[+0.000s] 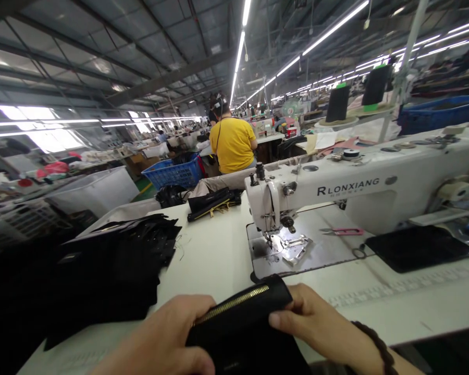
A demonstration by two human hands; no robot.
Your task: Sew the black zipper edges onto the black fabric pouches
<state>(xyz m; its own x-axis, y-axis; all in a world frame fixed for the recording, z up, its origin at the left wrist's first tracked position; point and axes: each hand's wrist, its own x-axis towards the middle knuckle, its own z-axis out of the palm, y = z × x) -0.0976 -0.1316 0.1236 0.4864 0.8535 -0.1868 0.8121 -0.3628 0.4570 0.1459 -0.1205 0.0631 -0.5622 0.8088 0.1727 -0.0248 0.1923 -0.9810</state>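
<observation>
Both hands grip a black piece of fabric or leather with a gold-toothed zipper (238,303) along its upper part. My left hand (168,338) is closed on its left side, near the zipper's left end. At the upper right corner, my right hand (305,315) pinches the black zippered piece (246,341) between thumb and fingers. The piece is held in front of the table edge, and its lower part runs out of view. Just beyond it stands a white sewing machine (352,179), whose needle and presser foot (270,240) are over the metal bed plate (316,250).
Pink-handled thread snips (342,232) lie on the machine bed, left of a flat black panel (420,247). A large pile of black pieces (109,271) covers the table's left. Black zippered pieces (213,203) lie behind. Farther off, a person in yellow (234,143) sits beside a blue crate (175,172).
</observation>
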